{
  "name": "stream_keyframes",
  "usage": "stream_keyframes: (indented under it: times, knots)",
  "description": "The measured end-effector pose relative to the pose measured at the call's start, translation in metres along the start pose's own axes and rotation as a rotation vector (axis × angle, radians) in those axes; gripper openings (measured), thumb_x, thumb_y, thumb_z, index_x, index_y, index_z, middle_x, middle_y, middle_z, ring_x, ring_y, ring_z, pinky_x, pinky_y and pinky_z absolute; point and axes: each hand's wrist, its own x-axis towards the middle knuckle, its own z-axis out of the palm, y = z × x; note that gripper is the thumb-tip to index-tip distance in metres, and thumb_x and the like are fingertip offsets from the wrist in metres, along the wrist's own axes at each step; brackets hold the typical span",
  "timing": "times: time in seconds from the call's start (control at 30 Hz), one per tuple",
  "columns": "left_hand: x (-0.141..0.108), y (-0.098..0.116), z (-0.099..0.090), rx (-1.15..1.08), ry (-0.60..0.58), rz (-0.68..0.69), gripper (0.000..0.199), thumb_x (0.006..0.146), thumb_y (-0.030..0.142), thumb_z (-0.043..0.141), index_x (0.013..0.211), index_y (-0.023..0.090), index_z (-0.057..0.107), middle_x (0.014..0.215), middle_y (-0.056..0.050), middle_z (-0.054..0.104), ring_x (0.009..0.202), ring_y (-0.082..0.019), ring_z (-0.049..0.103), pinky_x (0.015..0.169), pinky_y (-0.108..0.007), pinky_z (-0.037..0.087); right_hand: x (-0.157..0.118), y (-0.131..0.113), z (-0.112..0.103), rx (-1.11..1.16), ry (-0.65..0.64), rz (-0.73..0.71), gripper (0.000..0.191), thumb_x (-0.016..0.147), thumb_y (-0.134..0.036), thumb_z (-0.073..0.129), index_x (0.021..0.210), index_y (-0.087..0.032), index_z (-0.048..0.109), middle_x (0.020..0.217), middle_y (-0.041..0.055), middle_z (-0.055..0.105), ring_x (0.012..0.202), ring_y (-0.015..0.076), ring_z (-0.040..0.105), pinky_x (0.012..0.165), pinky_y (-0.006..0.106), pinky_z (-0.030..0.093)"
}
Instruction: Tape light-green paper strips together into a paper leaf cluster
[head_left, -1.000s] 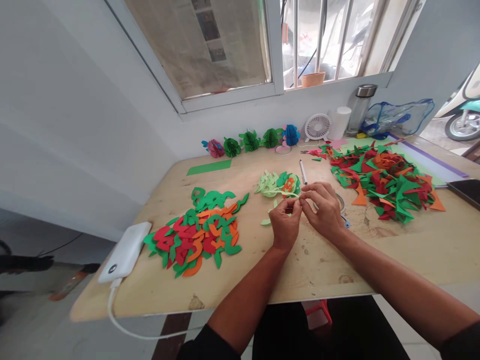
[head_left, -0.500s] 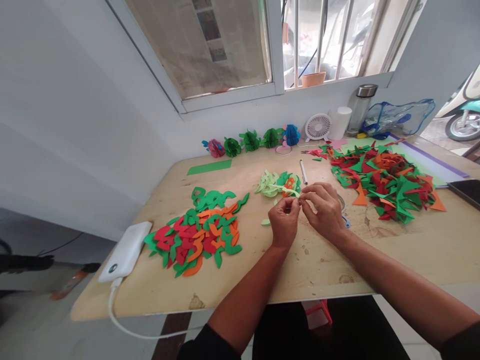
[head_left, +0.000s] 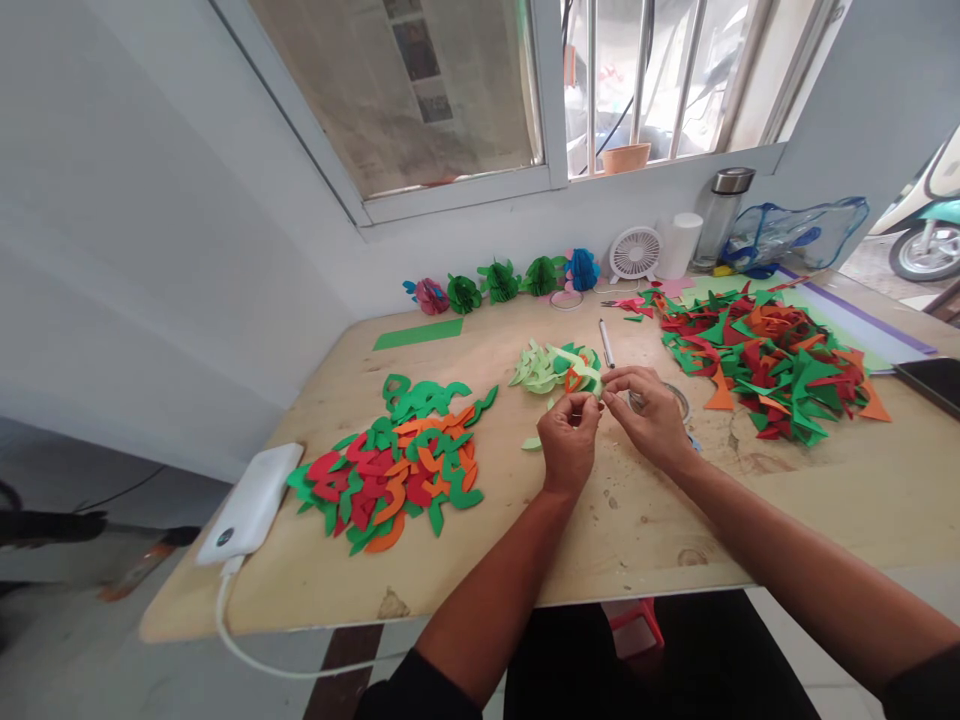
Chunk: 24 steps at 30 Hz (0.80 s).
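A curved light green paper cutout [head_left: 591, 378] is pinched upright between my two hands. My left hand [head_left: 568, 442] is closed, its thumb and forefinger gripping the lower end. From the other side, my right hand [head_left: 646, 415] has thumb and fingertips closed together at the paper's right edge; the exact contact is partly hidden. Behind the cutout lies a small heap of light green paper cutouts [head_left: 536, 367], with orange and green pieces next to it. A roll of tape [head_left: 681, 398] shows partly from under my right hand.
Red, orange and green paper cutouts [head_left: 397, 460] are heaped at the left, pointed paper scraps [head_left: 772, 360] at the right. A pen [head_left: 607, 343] lies beyond my hands. Folded paper figures [head_left: 501, 281], a small fan [head_left: 636, 254] and a bottle [head_left: 724, 220] stand by the wall. A power bank [head_left: 251, 503] lies front left.
The light green cutout has turned and stands up more between my fingers, showing its broader side. My right hand has shifted slightly, and more of the tape roll is visible.
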Motion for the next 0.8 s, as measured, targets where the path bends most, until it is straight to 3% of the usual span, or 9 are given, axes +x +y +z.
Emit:
stream_keyframes:
  times: [0.13,0.33,0.57,0.8]
  knots:
    - [0.0004,-0.0002,-0.0002,-0.012,-0.019,0.003,0.019,0.076,0.032,0.059,0.073,0.015,0.066,0.065,-0.002,0.066,0.057,-0.010,0.059,0.055,-0.020,0.049,-0.0004,0.0052,0.0020,0.114,-0.013,0.118,0.012,0.081,-0.030,0.058,0.072,-0.022,0.061,0.097,0.0062,0.066,0.100,0.0223,0.059,0.087,0.041,0.044]
    - [0.0007,-0.0018,0.0005,-0.035,-0.018,0.003,0.020,0.076,0.033,0.059,0.075,0.014,0.066,0.067,-0.003,0.067,0.057,-0.011,0.060,0.054,-0.021,0.049,-0.0009,0.0073,0.0030,0.268,-0.069,0.278,0.022,0.081,-0.039,0.057,0.072,-0.020,0.062,0.107,0.0089,0.063,0.100,0.0218,0.060,0.077,0.035,0.047]
    - [0.0004,-0.0026,0.0003,-0.039,-0.021,0.011,0.019,0.076,0.032,0.059,0.073,0.015,0.066,0.066,-0.002,0.065,0.057,-0.010,0.058,0.055,-0.020,0.049,-0.0014,0.0071,0.0043,0.423,-0.103,0.349,0.025,0.079,-0.043,0.060,0.072,-0.019,0.063,0.109,0.0089,0.061,0.096,0.0207,0.060,0.071,0.031,0.049]
    - [0.0015,-0.0055,-0.0001,-0.014,-0.024,0.042,0.020,0.077,0.032,0.059,0.075,0.013,0.067,0.063,-0.002,0.063,0.056,-0.010,0.057,0.054,-0.020,0.049,-0.0008,0.0062,0.0038,0.395,-0.107,0.388,0.024,0.077,-0.042,0.061,0.073,-0.019,0.064,0.108,0.0093,0.060,0.097,0.0214,0.059,0.075,0.032,0.047]
